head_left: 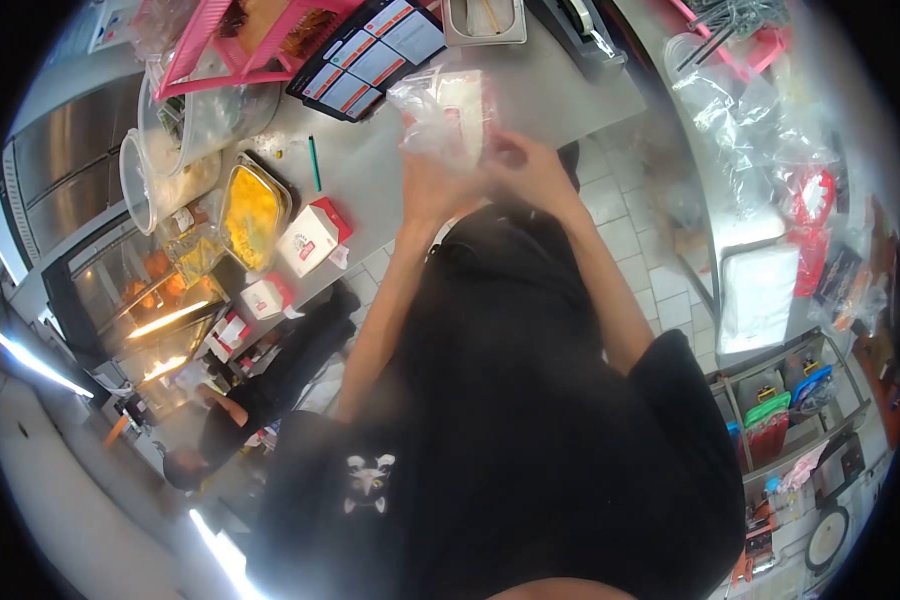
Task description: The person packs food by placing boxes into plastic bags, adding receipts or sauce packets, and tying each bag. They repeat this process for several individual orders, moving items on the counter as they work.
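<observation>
A clear plastic bag with a white and red package inside is held up over the edge of the steel counter. My left hand is closed round its lower left part, the fingers partly hidden behind the crinkled plastic. On the other side my right hand has its fingers curled in at the bag's lower right edge. Beside the bag, a tablet with a lit screen stands on the counter.
White and red boxes stand at the counter edge, near a tray of yellow food and a green pen. Plastic tubs and a pink basket are at upper left. White bags lie on the right. Another person works at lower left.
</observation>
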### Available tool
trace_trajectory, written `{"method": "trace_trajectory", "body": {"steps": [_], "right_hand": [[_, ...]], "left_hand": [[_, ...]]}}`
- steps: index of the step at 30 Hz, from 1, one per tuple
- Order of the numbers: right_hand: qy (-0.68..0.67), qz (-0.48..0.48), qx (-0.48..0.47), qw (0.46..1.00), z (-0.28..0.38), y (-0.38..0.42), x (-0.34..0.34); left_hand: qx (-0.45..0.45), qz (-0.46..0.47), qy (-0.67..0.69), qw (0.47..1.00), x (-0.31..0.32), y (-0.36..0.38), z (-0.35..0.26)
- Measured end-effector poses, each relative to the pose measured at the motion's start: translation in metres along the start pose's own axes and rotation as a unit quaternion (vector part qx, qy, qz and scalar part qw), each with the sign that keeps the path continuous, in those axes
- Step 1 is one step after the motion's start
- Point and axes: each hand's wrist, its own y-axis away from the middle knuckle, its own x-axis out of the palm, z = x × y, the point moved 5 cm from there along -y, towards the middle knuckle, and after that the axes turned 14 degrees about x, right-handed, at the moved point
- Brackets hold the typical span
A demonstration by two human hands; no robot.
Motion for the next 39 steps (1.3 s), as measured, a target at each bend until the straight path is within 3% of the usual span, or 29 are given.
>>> {"method": "trace_trajectory", "body": {"steps": [2,6,8,12,15,18,20,21,22,23,26,27,28,29,30,32,33,34,35,36,37,38,39], "right_hand": [[-0.024,0.025,0.013,0.999,0.005,0.003,0.0],[0.005,0.001,0.025,1.0,0.013,0.008,0.004],[0.0,-0.002,0.024,1.0,0.016,0.01,0.005],[0.002,-0.038,-0.003,0.999,0.007,0.006,0.007],[0.02,-0.03,-0.004,0.999,-0.002,0.001,0.001],[-0.01,0.026,0.001,1.0,-0.008,-0.004,0.0],[0.074,-0.082,-0.055,0.992,0.003,-0.004,-0.012],[0.117,-0.105,-0.082,0.984,0.033,0.01,-0.017],[0.153,-0.14,-0.177,0.962,0.047,0.008,-0.009],[0.19,-0.177,-0.266,0.928,0.061,0.007,0.001],[0.313,-0.176,-0.237,0.903,0.087,-0.014,0.051],[0.364,-0.205,-0.239,0.876,0.064,-0.042,0.073],[0.312,-0.173,-0.255,0.899,0.072,-0.036,0.067],[0.257,-0.142,-0.272,0.916,0.085,-0.022,0.059],[0.27,-0.158,-0.265,0.912,0.096,-0.002,0.041],[0.134,-0.212,-0.247,0.936,0.105,0.045,-0.006],[-0.184,-0.175,-0.172,0.952,0.058,0.039,-0.024],[-0.008,-0.245,-0.17,0.955,0.076,0.07,-0.069],[-0.002,-0.25,-0.059,0.966,0.039,0.082,-0.099],[-0.039,-0.272,-0.066,0.959,0.045,0.108,-0.143],[0.183,-0.416,-0.05,0.889,0.041,0.131,-0.189],[0.014,-0.426,-0.018,0.905,0.052,0.152,-0.217],[0.032,-0.418,0.038,0.907,0.046,0.163,-0.249]], "left_hand": [[0.153,-0.071,-0.129,0.977,-0.007,0.002,-0.011],[0.09,-0.066,-0.075,0.991,-0.011,0.005,0.004],[0.036,-0.001,-0.019,0.999,-0.012,0.005,0.004],[0.069,0.01,-0.037,0.997,-0.012,0.005,0.029],[0.078,0.013,0.089,0.993,0.004,0.008,0.064],[0.081,-0.032,-0.013,0.996,0.0,0.012,0.06],[-0.01,0.013,0.196,0.98,-0.016,0.009,0.053],[-0.051,-0.06,0.243,0.967,-0.023,0.011,0.073],[-0.094,-0.128,0.29,0.944,-0.026,0.019,0.103],[-0.123,-0.129,0.341,0.923,-0.026,0.023,0.127],[-0.16,-0.108,0.507,0.84,-0.002,0.02,0.14],[-0.16,-0.1,0.49,0.851,0.012,0.028,0.168],[-0.159,-0.09,0.469,0.864,0.028,0.037,0.193],[-0.124,-0.038,0.465,0.876,0.024,0.035,0.156],[-0.09,0.008,0.46,0.884,0.015,0.033,0.105],[-0.088,0.077,0.461,0.88,0.029,0.038,0.055],[-0.046,0.1,0.448,0.887,0.04,0.036,0.03],[-0.006,0.118,0.434,0.893,0.048,0.037,0.005],[0.039,0.193,0.452,0.87,0.049,0.029,-0.027],[0.085,0.216,0.484,0.844,0.06,0.023,-0.037],[0.102,0.229,0.48,0.84,0.063,0.014,-0.054],[0.12,0.242,0.476,0.837,0.065,0.006,-0.07],[0.116,0.245,0.479,0.835,0.072,0.002,-0.068]]}}
